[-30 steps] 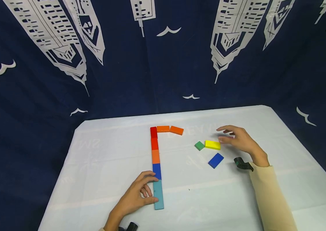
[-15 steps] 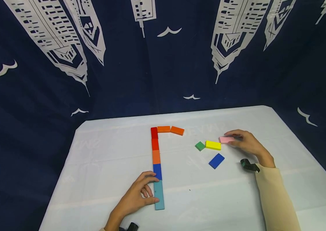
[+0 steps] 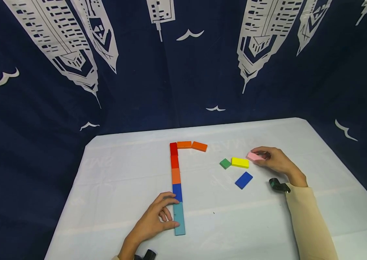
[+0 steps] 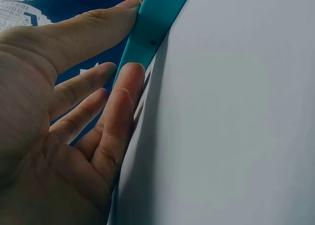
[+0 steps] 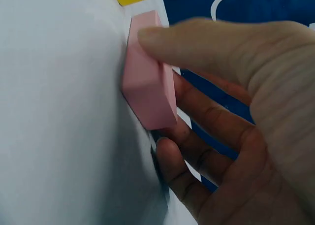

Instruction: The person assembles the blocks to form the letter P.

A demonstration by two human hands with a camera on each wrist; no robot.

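In the head view my left hand (image 3: 155,218) rests beside the light-blue block (image 3: 179,225) at the near end of a straight line of blocks. Its thumb and fingertips touch that block, and the fingers reach toward the dark-blue block (image 3: 177,192) above it. The left wrist view shows the thumb against one side of the light-blue block (image 4: 152,33). On the right, my right hand (image 3: 276,161) pinches a pink block (image 3: 255,156) between thumb and fingers. In the right wrist view the pink block (image 5: 147,82) is tilted, close to the white surface.
Orange (image 3: 175,176) and red blocks (image 3: 174,161) continue the line away from me, with two orange blocks (image 3: 184,144) turning right at its far end. Left of the pink block lie a yellow block (image 3: 240,162), a green block (image 3: 225,163) and a loose blue block (image 3: 243,180).
My right hand has come down from the right of the yellow block and taken hold of the pink block, which is now tilted. The left hand stays where it was.
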